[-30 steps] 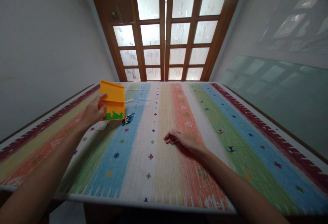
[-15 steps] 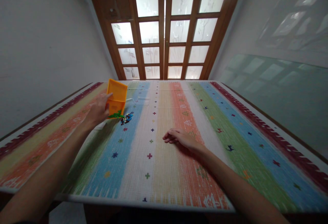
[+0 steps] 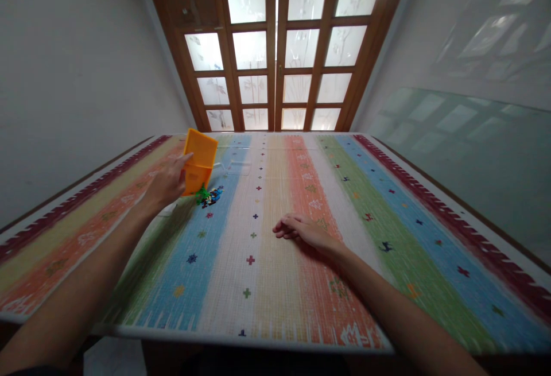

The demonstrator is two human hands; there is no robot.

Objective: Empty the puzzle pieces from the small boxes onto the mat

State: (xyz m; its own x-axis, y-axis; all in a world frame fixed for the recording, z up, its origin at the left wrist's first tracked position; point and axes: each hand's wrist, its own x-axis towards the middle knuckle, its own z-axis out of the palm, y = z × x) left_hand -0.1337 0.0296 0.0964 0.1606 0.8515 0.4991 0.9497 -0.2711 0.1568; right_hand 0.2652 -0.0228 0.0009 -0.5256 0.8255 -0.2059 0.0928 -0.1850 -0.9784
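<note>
My left hand grips an orange plastic box by its left side and holds it tilted, its hollow inside facing me. Just below the box's lower edge lies a small heap of tiny building bricks, blue, dark and pale. Green pieces sit at the heap's left, right against the box. Whether any pieces are still inside I cannot tell. Resting on the striped cloth near the middle, my right hand is empty, its fingers loosely bent and a little apart.
A clear plastic tray or lid lies behind the heap. Something flat and white lies beneath my left wrist. The striped tablecloth covers the table, with walls at both sides and a glazed wooden door beyond.
The green pieces have slid from the box's lower edge toward the heap. The orange box has shifted slightly right. My right hand stays in place.
</note>
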